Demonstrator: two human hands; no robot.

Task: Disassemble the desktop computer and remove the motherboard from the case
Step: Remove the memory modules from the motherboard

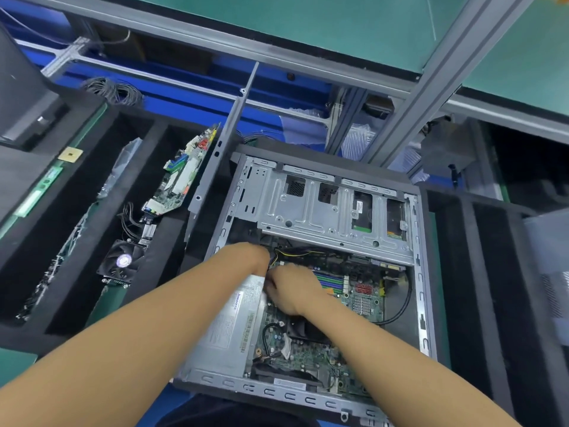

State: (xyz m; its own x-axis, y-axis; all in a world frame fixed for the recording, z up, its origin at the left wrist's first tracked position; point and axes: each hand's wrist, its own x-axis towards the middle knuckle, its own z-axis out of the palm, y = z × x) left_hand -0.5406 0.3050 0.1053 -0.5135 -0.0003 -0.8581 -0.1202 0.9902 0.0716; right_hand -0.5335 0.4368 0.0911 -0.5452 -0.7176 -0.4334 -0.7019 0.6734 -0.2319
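An open grey desktop case lies flat before me, its green motherboard still seated inside. A silver power supply fills the case's left side, and a metal drive cage spans the far half. Both hands meet at the board's upper left corner, where black and yellow cables run. My left hand reaches in with its fingers hidden among the cables. My right hand is curled, pinching something at the board's edge; what it holds is hidden.
Black foam trays at the left hold another motherboard, a cooler fan and a memory stick. More black trays stand at the right. A grey aluminium frame post rises behind the case.
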